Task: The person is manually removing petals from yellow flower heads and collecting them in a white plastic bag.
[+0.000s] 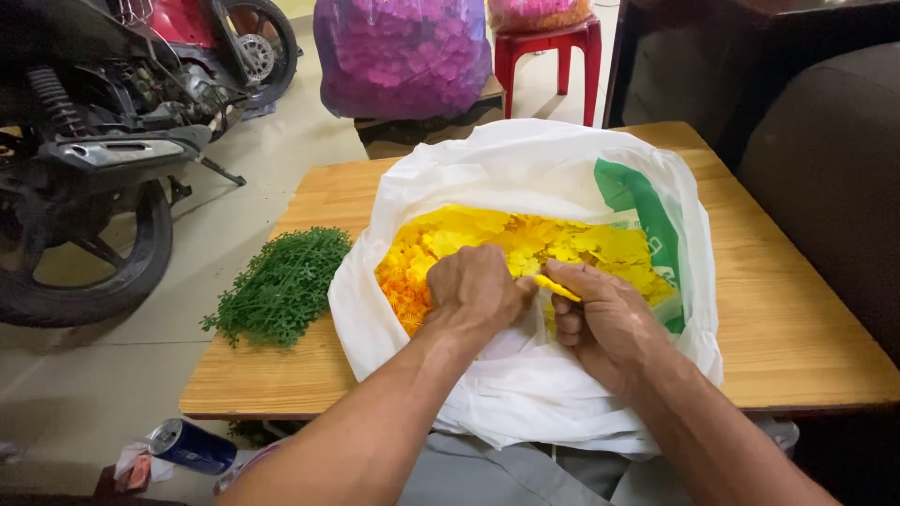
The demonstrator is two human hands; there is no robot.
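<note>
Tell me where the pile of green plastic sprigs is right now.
The green sprigs lie on the wooden table's left part, just left of the white bag of yellow petals.

Two bare forearms, no sleeves, no watch, no rings or gloves on either of the hands. Left hand (476,286), right hand (605,319). Grey trousers (487,473) at near edge.

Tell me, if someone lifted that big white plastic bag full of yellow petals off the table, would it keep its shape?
Probably not. The white bag looks thin and crumpled, so it would likely sag and fold. The yellow petals inside are loose small pieces, so they would probably shift and could spill through the open mouth. It seems light for its size. Both hands, left hand and right hand, work at its opening.
</note>
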